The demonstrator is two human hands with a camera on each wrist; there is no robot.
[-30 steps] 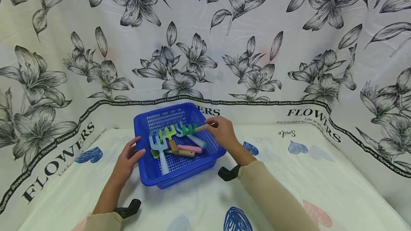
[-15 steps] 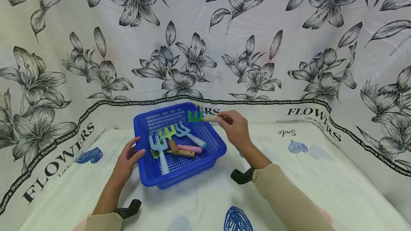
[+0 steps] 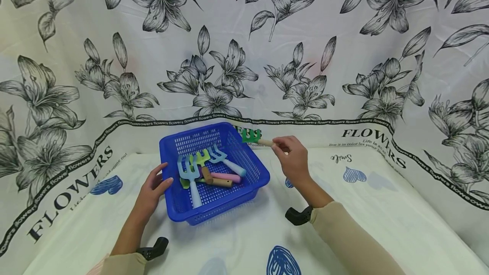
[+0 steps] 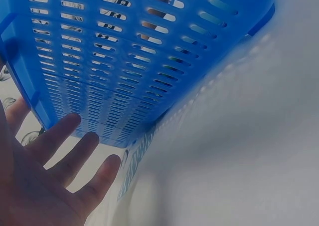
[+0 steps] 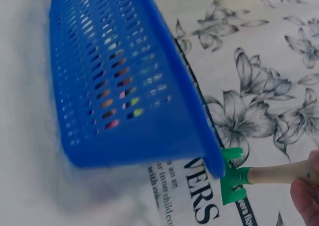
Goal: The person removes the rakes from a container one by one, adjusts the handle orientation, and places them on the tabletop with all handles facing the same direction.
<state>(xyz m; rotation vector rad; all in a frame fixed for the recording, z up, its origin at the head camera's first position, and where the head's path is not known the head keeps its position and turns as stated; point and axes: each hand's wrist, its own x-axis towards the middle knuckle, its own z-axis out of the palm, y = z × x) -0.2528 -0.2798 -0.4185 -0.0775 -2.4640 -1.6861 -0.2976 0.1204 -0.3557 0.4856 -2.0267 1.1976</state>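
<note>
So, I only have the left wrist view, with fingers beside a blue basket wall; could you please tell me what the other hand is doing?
Observer: The right hand pinches the wooden handle of a small green rake, held in the air just past the blue basket's far right corner.
Operator: Thank you. Is anything inside the basket?
Observer: Yes, several small garden tools lie in it, among them a light blue fork and a pink handle.
Operator: And is my left hand gripping the basket?
Observer: No; the left hand rests open against the basket's left wall, fingers straight.
</note>
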